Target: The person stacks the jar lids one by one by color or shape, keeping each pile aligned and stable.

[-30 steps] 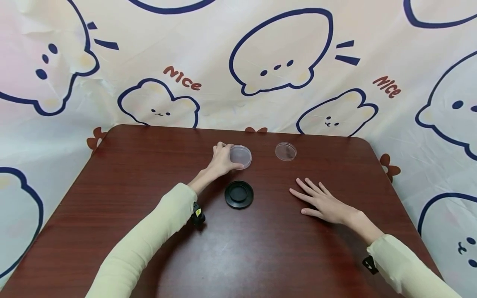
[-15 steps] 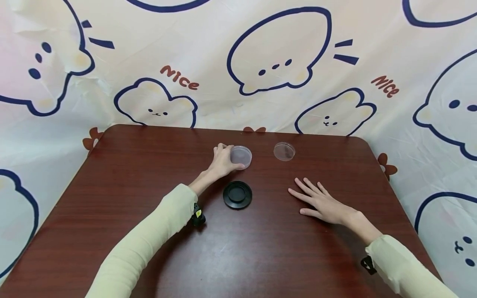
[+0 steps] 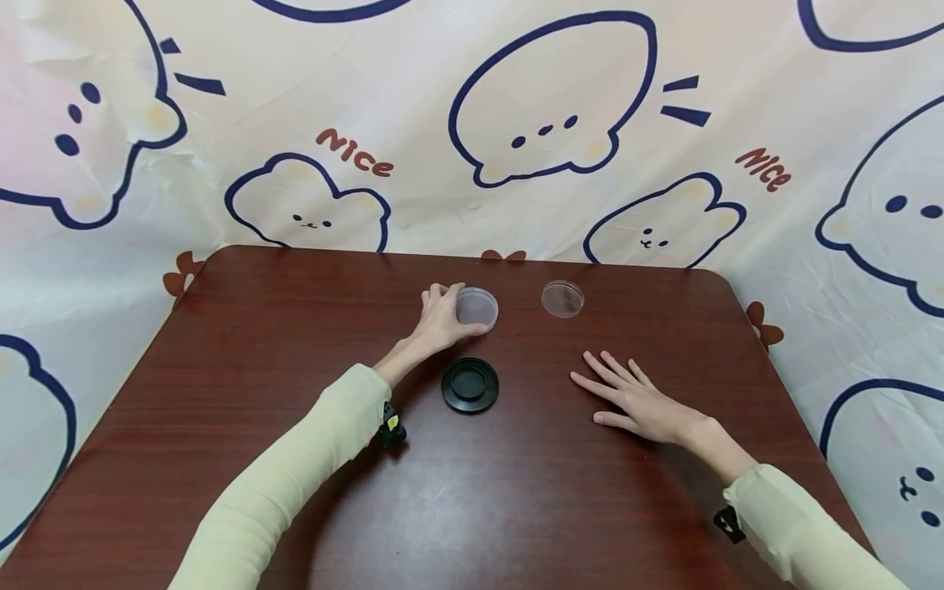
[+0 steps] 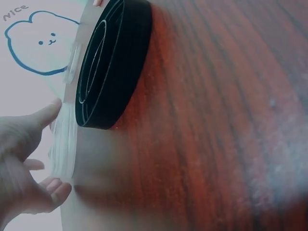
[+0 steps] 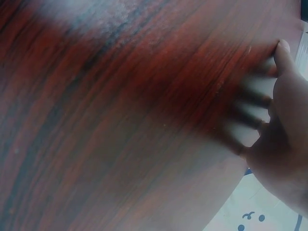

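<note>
My left hand [image 3: 440, 318] grips a clear round petri dish [image 3: 478, 310] by its side, thumb at the near edge and fingers at the far edge. In the left wrist view the rim of this petri dish [image 4: 65, 142] looks layered, between the thumb and the fingers. A black round disc [image 3: 469, 385] with a raised ring lies nearer to me, apart from the hand. To the right sits another clear shallow dish [image 3: 563, 300]. My right hand [image 3: 640, 403] rests palm down on the table with its fingers spread, holding nothing.
The brown wood-grain table [image 3: 457, 508] has rounded far corners. A white cloth [image 3: 428, 90] with cartoon prints hangs behind it and at both sides.
The view has shifted very slightly. Both hands, the dishes and the black disc stay where they were.
</note>
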